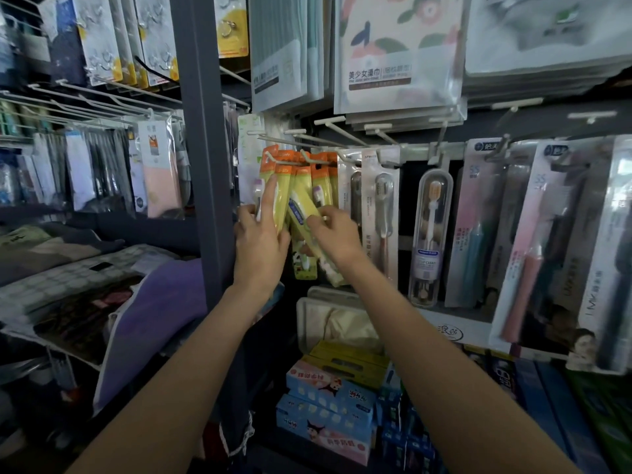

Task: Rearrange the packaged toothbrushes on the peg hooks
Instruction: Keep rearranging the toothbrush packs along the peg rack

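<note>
Several orange-and-yellow toothbrush packs (pixel 309 186) hang from white peg hooks (pixel 273 158) in the middle of the display. My left hand (pixel 261 234) lies against the leftmost yellow pack, its index finger straight up along the pack and the other fingers around its edge. My right hand (pixel 333 230) pinches the lower part of a tilted yellow pack (pixel 299 213) that swings out of line. The packs' lower ends are hidden behind both hands.
Grey and pink boxed toothbrushes (pixel 383 213) hang to the right, with a clear-cased one (pixel 432 234). Towel packs (pixel 396 53) hang above. Boxes of toothpaste (pixel 328 401) are stacked below. A dark steel upright (pixel 201 131) stands just left of the hooks.
</note>
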Action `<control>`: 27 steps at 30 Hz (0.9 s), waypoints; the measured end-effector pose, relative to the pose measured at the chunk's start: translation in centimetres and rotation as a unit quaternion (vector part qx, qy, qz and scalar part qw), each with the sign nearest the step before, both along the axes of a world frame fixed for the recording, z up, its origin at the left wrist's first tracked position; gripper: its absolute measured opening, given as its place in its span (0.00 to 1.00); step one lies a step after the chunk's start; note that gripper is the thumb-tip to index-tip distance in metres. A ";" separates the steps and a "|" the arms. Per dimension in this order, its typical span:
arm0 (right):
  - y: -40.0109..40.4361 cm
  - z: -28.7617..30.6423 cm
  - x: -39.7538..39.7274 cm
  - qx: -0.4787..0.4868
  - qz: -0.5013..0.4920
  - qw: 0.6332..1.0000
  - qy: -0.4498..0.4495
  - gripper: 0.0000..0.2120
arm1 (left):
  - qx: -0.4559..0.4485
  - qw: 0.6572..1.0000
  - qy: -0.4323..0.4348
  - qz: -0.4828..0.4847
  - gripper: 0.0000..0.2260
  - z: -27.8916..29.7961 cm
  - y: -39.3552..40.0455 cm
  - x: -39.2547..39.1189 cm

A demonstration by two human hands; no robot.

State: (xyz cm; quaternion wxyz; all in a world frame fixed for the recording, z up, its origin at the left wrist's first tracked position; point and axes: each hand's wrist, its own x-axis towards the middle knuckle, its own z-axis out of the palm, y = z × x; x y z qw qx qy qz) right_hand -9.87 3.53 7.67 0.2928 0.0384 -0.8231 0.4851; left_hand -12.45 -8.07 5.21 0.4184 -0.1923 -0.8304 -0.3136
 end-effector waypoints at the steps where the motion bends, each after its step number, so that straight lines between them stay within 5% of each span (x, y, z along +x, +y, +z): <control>1: -0.3 -0.6 -0.3 0.003 -0.004 1.000 0.010 0.13 | 0.000 1.000 -0.001 0.001 0.33 0.0 0.0 0.0; 10: -1.0 -1.8 -1.5 -0.007 -0.053 0.995 0.081 0.16 | 0.002 1.000 0.008 0.009 0.32 0.0 0.1 0.1; 15: -0.5 -2.2 -1.2 0.003 0.013 0.999 0.052 0.05 | 0.010 1.000 0.003 0.007 0.32 0.0 0.2 0.2; 20: 0.3 -1.7 -0.8 0.003 0.007 0.995 0.095 0.10 | 0.020 1.000 -0.003 0.014 0.35 -0.1 0.6 0.2; 27: -0.5 -0.5 -0.3 -0.001 0.130 0.988 0.087 0.13 | 0.032 0.999 -0.007 -0.023 0.38 -0.9 0.9 0.3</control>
